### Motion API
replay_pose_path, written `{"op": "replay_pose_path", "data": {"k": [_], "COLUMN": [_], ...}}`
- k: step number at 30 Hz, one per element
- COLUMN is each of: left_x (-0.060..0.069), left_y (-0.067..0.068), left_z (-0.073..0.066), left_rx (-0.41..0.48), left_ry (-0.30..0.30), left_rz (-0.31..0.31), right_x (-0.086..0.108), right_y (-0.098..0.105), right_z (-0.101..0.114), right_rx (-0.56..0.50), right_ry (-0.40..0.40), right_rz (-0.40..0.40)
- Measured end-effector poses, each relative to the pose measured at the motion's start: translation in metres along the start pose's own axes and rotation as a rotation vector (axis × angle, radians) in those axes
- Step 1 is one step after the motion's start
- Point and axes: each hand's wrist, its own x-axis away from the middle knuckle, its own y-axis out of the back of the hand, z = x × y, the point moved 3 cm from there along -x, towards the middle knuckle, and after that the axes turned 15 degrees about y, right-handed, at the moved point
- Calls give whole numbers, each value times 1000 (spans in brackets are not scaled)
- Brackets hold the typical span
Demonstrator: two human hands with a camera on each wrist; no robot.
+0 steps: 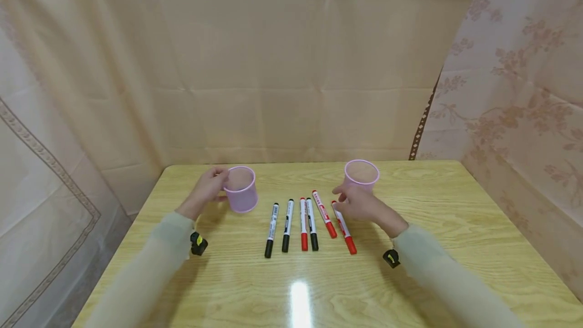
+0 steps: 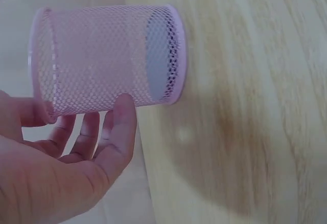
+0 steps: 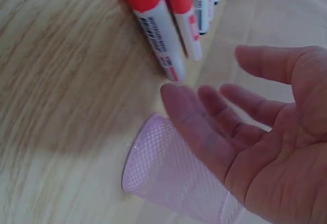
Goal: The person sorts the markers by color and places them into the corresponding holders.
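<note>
Beige cloth (image 1: 255, 65) hangs beyond the marker row (image 1: 303, 216), with floral cloth (image 1: 514, 75) to the right of the row. A wood-grain table (image 1: 410, 277) supports the row. Pale sleeves (image 1: 150, 267) extend from the near side, one to each side of the row. The left hand (image 1: 208, 186), left of the row, holds the left cup (image 2: 104, 58), thumb at the rim and fingers against the mesh wall. The right hand (image 1: 360, 204) is at the row's right end, fingers extended and thumb set wide; contact with the outermost marker (image 1: 344, 228) cannot be determined. Left cup: pink mesh, upright, left of the row's far end. Right cup (image 3: 173, 175): same type, right of the row's far end, partly hidden by the right hand. Marker row: six white-barrelled markers, caps toward the near side; cap order from the row's left end is black, black, red, black, red, red.
</note>
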Motion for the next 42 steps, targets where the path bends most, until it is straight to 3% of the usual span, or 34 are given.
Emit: {"op": "replay_pose_path", "data": {"k": [7, 15, 22, 26, 33, 42], "left_x": [-7, -11, -14, -14, -11, -12], "left_y": [-9, -14, -14, -13, -14, -15], "left_z": [3, 15, 13, 11, 11, 19], "left_rx": [-82, -113, -125, -151, -163, -184], "left_ry": [-74, -151, -140, -123, -148, -130], "left_rz": [-64, -40, -61, -65, -67, -75], "right_x": [-5, -6, -7, -8, -9, -10], "right_y": [-9, -14, -14, -15, -18, -27], "right_z": [-1, -6, -9, -9, -8, -9], "right_rx": [69, 41, -118, -151, -136, -42], "right_ry": [-32, -85, -175, -217, -245, -241], "right_rz": [58, 103, 123, 145, 120, 127]}}
